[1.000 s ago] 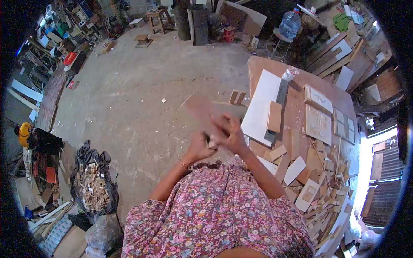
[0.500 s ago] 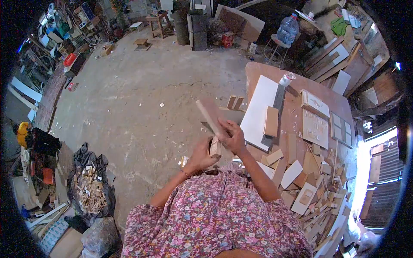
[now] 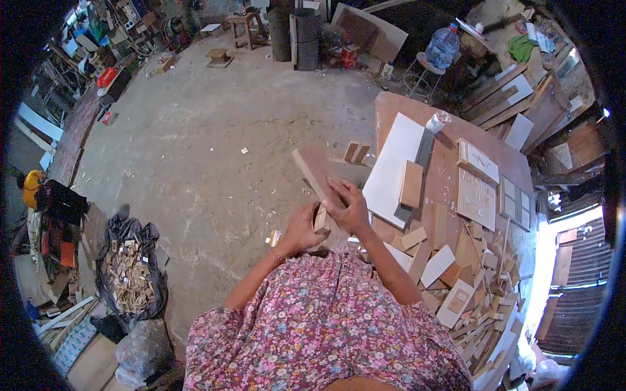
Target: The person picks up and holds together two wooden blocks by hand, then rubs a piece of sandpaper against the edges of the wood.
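Left grip closed around block; right grip, just beside it, clamped on board, which extends forward and leftward of that grip, contact between block and board not discernible; tabletop with white panel lies right of both grips.

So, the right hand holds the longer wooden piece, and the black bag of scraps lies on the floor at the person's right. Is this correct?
No: the head view shows the black bag at the left, not the right. The right hand holds the longer wooden piece.
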`<state>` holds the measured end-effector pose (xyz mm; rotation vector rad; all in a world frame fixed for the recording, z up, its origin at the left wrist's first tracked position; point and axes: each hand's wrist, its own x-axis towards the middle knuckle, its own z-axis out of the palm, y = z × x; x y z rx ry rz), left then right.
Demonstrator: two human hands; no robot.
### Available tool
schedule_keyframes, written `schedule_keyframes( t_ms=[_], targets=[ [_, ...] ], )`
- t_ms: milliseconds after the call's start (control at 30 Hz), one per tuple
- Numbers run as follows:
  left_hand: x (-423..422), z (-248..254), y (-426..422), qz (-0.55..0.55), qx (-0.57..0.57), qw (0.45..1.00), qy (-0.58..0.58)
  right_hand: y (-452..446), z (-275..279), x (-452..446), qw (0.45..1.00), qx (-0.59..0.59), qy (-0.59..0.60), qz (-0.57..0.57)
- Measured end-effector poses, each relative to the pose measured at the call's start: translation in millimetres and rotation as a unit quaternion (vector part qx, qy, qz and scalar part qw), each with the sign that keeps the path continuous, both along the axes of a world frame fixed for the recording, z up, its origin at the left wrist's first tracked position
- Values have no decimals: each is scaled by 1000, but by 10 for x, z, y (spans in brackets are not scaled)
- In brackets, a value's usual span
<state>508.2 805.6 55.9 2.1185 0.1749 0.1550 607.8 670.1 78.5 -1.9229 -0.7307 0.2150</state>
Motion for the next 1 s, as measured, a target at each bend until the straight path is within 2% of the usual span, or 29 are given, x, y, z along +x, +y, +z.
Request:
schedule_keyframes(
  t_ms=[33,67,100,167,200,233,300,333,433,467,500,533,567,633,700,767,800,833,900,933,1000],
  targets=[
    [35,-63,28,13,-27,1000,-10,37,-10,0,999,29,9,16],
    [5,157,8,61,-62,995,51,37,49,-116,997,51,-27,46],
    [2,135,49,61,-65,995,54,24,124,-244,997,48,-24,46],
    [-2,2,187,75,-175,982,13,5,255,-428,993,-10,-42,109],
    [52,-573,194,100,-332,938,-26,-14,270,-406,992,2,-54,113],
    [34,-544,180,99,-332,938,-24,-15,210,-358,992,2,-52,112],
    [0,-264,134,32,-58,997,25,29,-46,-150,996,68,-7,49],
    [7,24,40,10,12,1000,-25,2,-153,-8,998,29,-54,-1],
    [22,164,-14,-22,37,998,-49,-67,-41,91,998,-31,-44,-22],
    [47,224,-4,-22,37,998,-51,-90,192,-15,996,-66,-45,-23],
    [32,269,-15,4,-42,999,6,-110,229,-117,996,-69,-43,-23],
    [6,281,-24,30,-121,990,64,-122,237,-217,996,-47,-64,32],
    [2,187,14,30,-120,990,64,-125,263,-287,992,-22,-87,85],
    [29,-61,135,-45,-11,993,-105,-125,311,-308,992,-6,-84,97],
    [57,225,69,-18,4,998,-67,-131,271,-245,996,-5,-30,82],
    [91,394,55,-31,65,991,116,-69,229,-133,997,-13,-62,51],
    [91,290,20,-22,92,996,-6,-24,121,-18,998,-16,-53,15],
    [78,210,6,-22,91,996,-6,1,29,58,999,-19,-44,-22],
    [77,168,16,6,16,1000,7,39,133,24,998,-23,-46,-19],
    [96,126,58,5,19,1000,5,39,177,-44,999,1,-46,24],
    [28,-16,111,5,-136,982,-127,6,163,-266,995,20,-40,86]
  ],
)
